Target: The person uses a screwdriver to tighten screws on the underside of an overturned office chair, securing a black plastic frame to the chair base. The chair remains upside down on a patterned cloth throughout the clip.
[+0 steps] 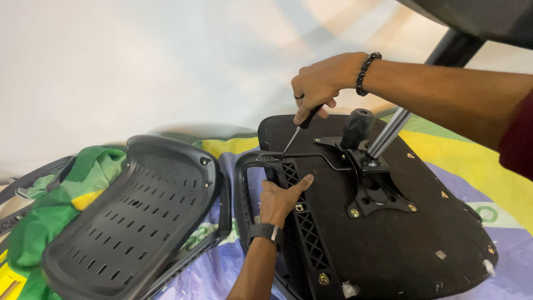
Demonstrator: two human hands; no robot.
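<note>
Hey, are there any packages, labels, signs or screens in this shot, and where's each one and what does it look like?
Printed sheet: spread under the upturned chair seat, yellow, purple and green with white patches, like a banner.
Wristband: on the left hand, dark with a pale tab; no screen visible.
No packages or signs.

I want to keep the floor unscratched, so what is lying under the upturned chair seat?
Under the seat lies a printed sheet in yellow, purple and green, showing around its edges. Whatever sits directly beneath the seat is covered.
</note>
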